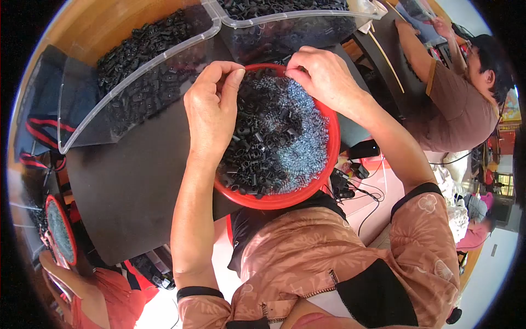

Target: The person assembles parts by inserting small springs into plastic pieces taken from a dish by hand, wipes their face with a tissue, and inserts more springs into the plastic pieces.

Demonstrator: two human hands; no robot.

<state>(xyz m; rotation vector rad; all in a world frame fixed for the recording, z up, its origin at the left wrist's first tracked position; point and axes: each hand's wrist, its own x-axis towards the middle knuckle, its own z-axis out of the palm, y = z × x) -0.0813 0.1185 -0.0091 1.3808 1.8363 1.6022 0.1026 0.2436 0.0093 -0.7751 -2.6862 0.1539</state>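
Observation:
A red basin (263, 203) sits below my hands, partly over the dark table edge. Inside it, small black plastic parts (255, 164) fill the left side, and small clear bluish pieces (309, 148) lie on the right. My left hand (213, 107) is over the basin's upper left rim, thumb and forefinger pinched together. At the upper right rim, my right hand (326, 77) has its fingers curled and pinched. Whatever either hand may hold is too small or hidden to make out.
Behind the basin stand clear plastic bins (148, 60) with many black parts. The dark tabletop (126, 181) extends left. A person in a brown shirt (460, 104) works at right; another in red (109, 296) is at lower left beside a second red-rimmed basin (61, 230). Cables (364, 192) hang at right.

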